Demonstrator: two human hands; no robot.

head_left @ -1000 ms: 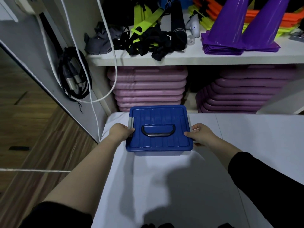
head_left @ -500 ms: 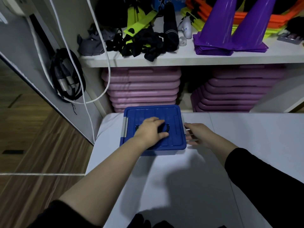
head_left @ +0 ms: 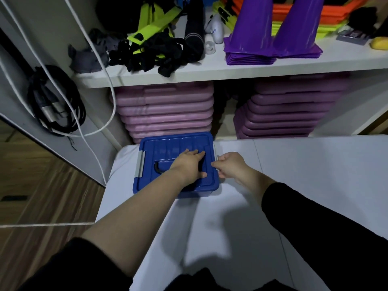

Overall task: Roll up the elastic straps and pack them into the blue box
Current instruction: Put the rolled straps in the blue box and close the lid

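The blue box stands at the far left end of the white table, its lid on and a black handle lying flat on top. My left hand lies flat on the lid with fingers spread, covering the right half of the handle. My right hand is at the box's right side, fingers curled on the grey side latch there. A tangle of black elastic straps lies on the shelf above, beside yellow-green straps.
The shelf also carries purple cones, orange and yellow-green flat markers and a black roll. Stacks of pink and purple pads fill the space below. Black and white cables hang at the left. Wooden floor lies left of the table.
My left hand has left the box's left latch and come to rest flat on the lid. My right hand stays at the right side and has curled onto the latch.
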